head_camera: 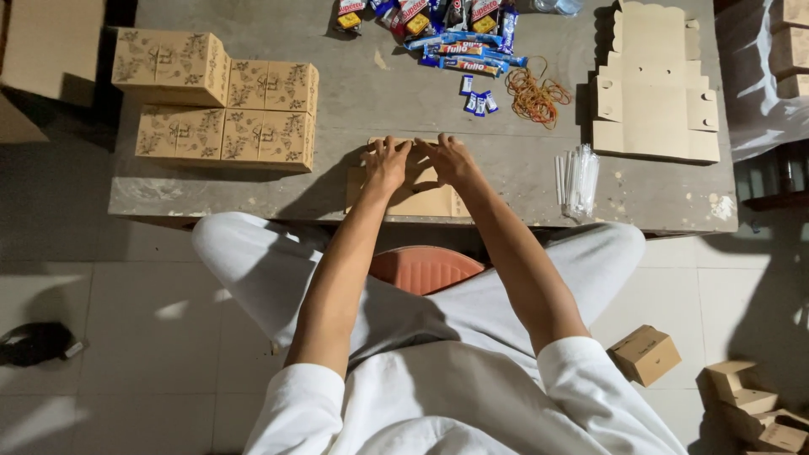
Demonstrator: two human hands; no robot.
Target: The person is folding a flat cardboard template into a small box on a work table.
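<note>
Left to right. Stack of patterned kraft boxes sat at the table's left end, assembled, matte card w/ printed leaf motifs, edges crisp. Centre: a flat cardboard blank lay at the near edge of the table, overhanging slightly toward the lap. Left hand pressed on its left part, fingers spread and flat, not gripping. Right hand just beside it, fingers also spread, pressing down on the card; thumbs nearly touching.

Risk, as judged: blank sat close to the edge, so uneven pressure could tip or slide it off toward the stool. Thin card creases easily; a push off the score line would likely leave a crooked fold.

Further back, glossy snack wrappers in blue, red and white, slick and prone to slide. Orange rubber bands in a loose tangle. Clear plastic sleeves near the edge, light, could get swept off by an elbow. Right end: pile of unfolded blanks, scalloped tops, plain brown. Table surface was rough, grey, stained.
</note>
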